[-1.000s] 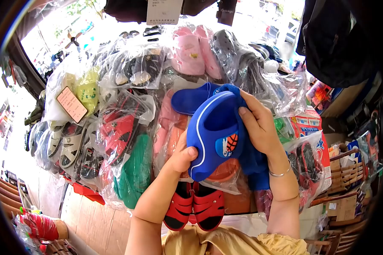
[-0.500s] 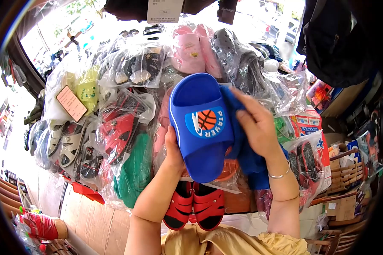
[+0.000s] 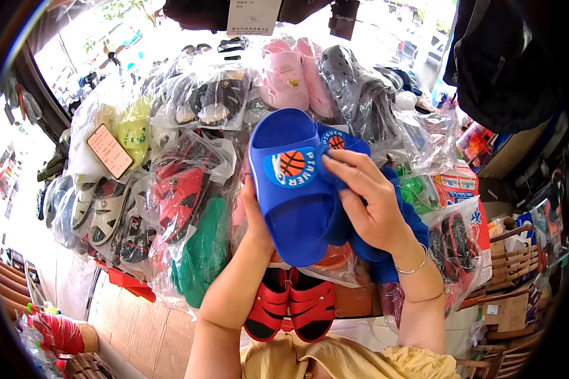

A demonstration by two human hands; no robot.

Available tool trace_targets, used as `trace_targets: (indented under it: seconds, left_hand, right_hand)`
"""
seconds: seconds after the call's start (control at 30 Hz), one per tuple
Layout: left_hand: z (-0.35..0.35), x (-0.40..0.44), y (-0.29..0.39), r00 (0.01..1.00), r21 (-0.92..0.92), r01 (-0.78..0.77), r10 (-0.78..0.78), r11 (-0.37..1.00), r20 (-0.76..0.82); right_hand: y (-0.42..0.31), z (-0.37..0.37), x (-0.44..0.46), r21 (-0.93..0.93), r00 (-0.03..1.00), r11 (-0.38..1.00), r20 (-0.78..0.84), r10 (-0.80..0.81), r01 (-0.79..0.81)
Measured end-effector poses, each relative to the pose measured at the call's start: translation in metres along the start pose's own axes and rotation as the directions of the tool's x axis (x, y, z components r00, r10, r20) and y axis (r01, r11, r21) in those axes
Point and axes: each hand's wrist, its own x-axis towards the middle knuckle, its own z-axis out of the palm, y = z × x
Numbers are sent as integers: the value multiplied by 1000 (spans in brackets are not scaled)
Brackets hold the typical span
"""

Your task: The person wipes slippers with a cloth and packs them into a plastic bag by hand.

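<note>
Two hands busy: our left hand clamped the blue slipper, fingers mostly hidden underneath. Our right hand pinched the cloth against it, with another slipper just past those fingertips, lol.

yellow top with gathered folds at bottom centre of frame, ruffled edge toward lower right, thin silver-toned bangle on right wrist, forearms bare, no gloves
</note>
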Motion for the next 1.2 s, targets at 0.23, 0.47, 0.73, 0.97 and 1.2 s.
trace_targets:
  seconds: [0.23,0.47,0.73,0.97,1.2]
  left_hand:
    - [-13,10,5,998,-159,15,-6,987,56]
    - [-16,8,3,1000,-64,3,-5,998,-28]
    - [4,6,5,997,22,14,-12,1000,-73]
    - [-10,5,2,999,51,-13,15,999,-46]
    - [6,1,5,1000,185,24,-26,982,5]
  right_hand:
    - [-10,-9,1,67,995,993,6,-96,96]
    - [-12,3,1,-63,989,989,67,-129,133]
    - [-4,-4,4,-197,984,970,-73,-161,144]
    - [-12,8,0,-107,949,945,96,-299,309]
    - [-3,5,4,-272,972,942,-73,-224,197]
